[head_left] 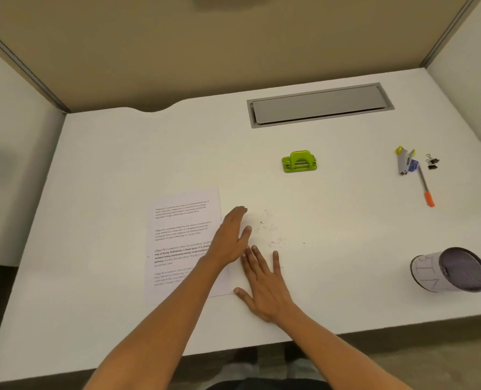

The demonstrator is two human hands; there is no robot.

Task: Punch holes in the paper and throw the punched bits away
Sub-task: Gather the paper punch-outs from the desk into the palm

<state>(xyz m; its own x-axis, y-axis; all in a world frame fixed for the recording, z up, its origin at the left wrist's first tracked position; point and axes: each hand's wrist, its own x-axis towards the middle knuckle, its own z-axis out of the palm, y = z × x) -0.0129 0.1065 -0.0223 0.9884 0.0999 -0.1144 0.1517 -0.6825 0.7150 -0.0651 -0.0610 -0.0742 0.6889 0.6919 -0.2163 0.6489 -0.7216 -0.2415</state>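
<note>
A printed sheet of paper (177, 237) lies flat on the white desk (107, 164). My left hand (232, 237) rests on edge at the paper's right side, fingers together and holding nothing. My right hand (264, 285) lies flat on the desk just right of the sheet, fingers spread. Small punched paper bits (270, 232) are scattered on the desk to the right of both hands. The green hole punch (300, 161) stands farther back. A mesh bin (450, 270) wrapped in white paper lies on its side at the right.
A grey cable hatch (319, 104) is set into the desk at the back. At the far right lie a stapler (403, 161), an orange-capped pen (425, 187) and binder clips (432, 162). Partition walls enclose the desk on three sides.
</note>
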